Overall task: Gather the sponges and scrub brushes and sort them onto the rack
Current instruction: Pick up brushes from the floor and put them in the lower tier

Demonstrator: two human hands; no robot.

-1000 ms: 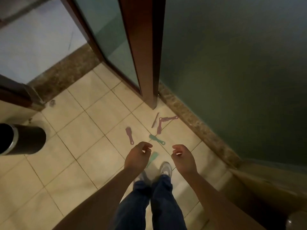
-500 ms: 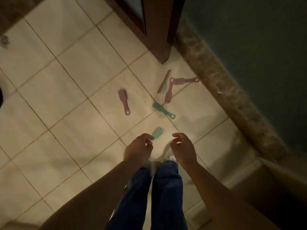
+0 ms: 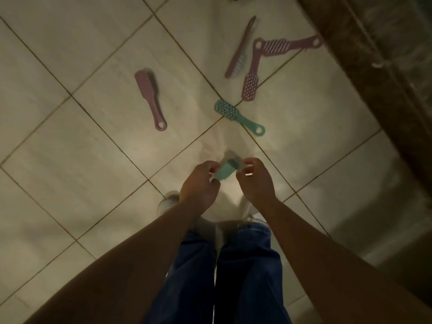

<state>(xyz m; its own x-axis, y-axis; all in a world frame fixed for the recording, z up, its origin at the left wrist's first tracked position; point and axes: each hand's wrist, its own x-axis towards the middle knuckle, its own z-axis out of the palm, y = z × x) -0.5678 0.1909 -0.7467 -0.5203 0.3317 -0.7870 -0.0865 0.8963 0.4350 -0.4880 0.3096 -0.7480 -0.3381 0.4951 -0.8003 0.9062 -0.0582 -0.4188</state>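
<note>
The view has dropped closer to the floor since half a second ago, so the brushes look larger, and both hands now flank the near teal brush that earlier lay just beyond the fingers.

Six plastic scrub brushes are in sight, four mauve-pink and two teal, all with paddle heads and ringed handles. On the beige glazed floor tiles (image 3: 70, 160) lie a mauve-pink brush set apart to the left (image 3: 149, 99), a slim mauve-pink brush on its side with pale bristles (image 3: 240, 50), and a mauve-pink brush with a dotted head (image 3: 250, 80). The ring end of that last one meets the striped head of the fourth mauve-pink brush (image 3: 287, 45). A teal brush with a dotted head (image 3: 238, 118) lies just below them, across a dark grout line.

The left hand (image 3: 199, 183) and right hand (image 3: 256, 181) reach forward on bare, extended forearms, knuckles up. Their fingers are curled inward toward the blurred second teal brush (image 3: 225, 170) between them. Whether they pinch it or merely hover over it cannot be told.

Blue denim trouser legs (image 3: 245, 265) and pale shoes (image 3: 167, 202) are below. A brown speckled stone skirting (image 3: 374, 66) runs along the right.
</note>
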